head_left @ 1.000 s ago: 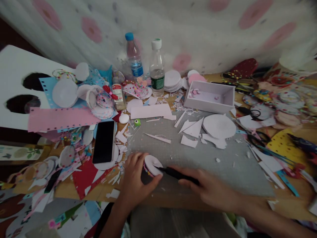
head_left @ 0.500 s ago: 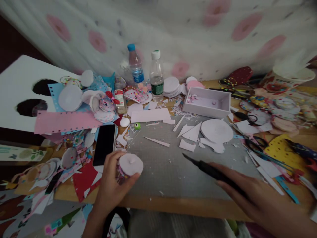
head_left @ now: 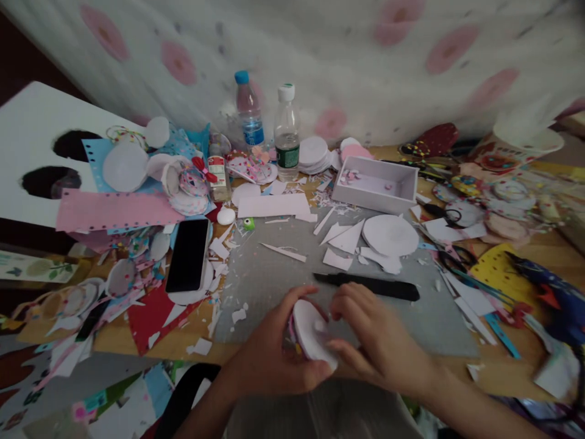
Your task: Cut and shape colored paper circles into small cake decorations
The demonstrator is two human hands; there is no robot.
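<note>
Near the mat's front edge, my left hand (head_left: 283, 353) grips a small round piece with a white disc top (head_left: 312, 332) and a colourful side, tilted towards the right. My right hand (head_left: 377, 341) is beside the disc, its fingers bent and apart, with thumb and fingertips close to the disc's right side; nothing shows between them. The black craft knife (head_left: 375, 285) lies on the grey mat (head_left: 256, 280) just beyond my right hand, blade to the left.
Paper scraps and a white disc (head_left: 390, 235) lie on the mat. Behind stand a white box (head_left: 375, 186) and two bottles (head_left: 287, 137). A black phone (head_left: 188, 255) is at the left; scissors (head_left: 457, 259) are at the right.
My left hand has moved right with the round piece and tilted it. My right hand has let go of the knife, now on the mat, and come over to the disc.
</note>
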